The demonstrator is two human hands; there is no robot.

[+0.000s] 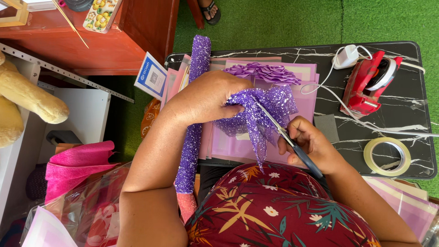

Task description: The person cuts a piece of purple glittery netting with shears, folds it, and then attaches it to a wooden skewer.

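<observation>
Counter (402, 151), black with white veining, is seen under a spread of pink and lilac paper sheets (228, 146); work is held above the sheets, near the middle of the view.

Roll of purple glitter sheet (194, 132) is laid with its long axis running far to near, just left of the work and under the left forearm.

Glitter piece (258, 114), purple, gathered into a bunch, is held up off the sheets. Its bunched end is pinched at the left; its loose flaps and one narrow tail hang toward the right and near side. Long axis is roughly left to right, tilting near at the tail.

Left hand (206, 98): grip is closed tight on the bunched end of the glitter piece, fingers curled over it, knuckles up.

Right hand (308, 144): grip is closed around the dark handles of the scissors (281, 130). The glitter piece lies up and to the left of this grip, touching the blades. The scissors run diagonally from the handles at near right to the tip at far left, across the piece's flaps. Whether the blades are parted cannot be told; they are partly buried in glitter.

The left hand is the nearer to the piece's bulk; the right meets it only through the blades.

Also noted: purple paper flower (265, 72) beyond the work, red tape dispenser (368, 84) at far right, tape roll (386, 156) at near right.
</observation>
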